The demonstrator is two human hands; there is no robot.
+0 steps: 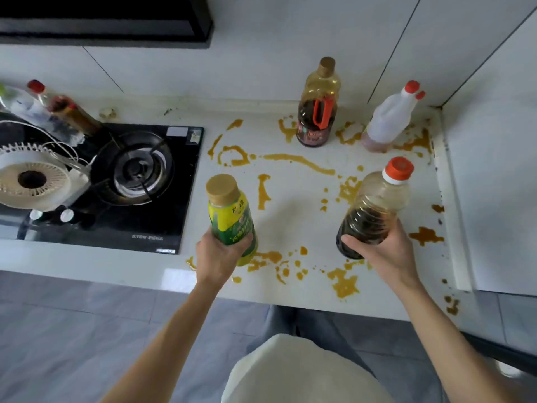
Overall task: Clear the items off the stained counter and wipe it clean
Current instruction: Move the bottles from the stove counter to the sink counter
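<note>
White table [290, 216], streaked with orange stains [299, 161]: left hand [216, 257] grips a green bottle [231, 216], right hand [383, 251] a dark bottle [374, 210], seemingly lifting both clear; two bottles wait at the far wall.

White wall panels [261, 39] at twelve o'clock, black hood [116, 18] at eleven, grey tiled floor [72, 330] at seven.

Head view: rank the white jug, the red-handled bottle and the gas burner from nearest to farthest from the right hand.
From the right hand:
1. White jug, standing at the back right near the corner.
2. Red-handled bottle, at the back wall, centre.
3. Gas burner, far left on the stove.
</note>
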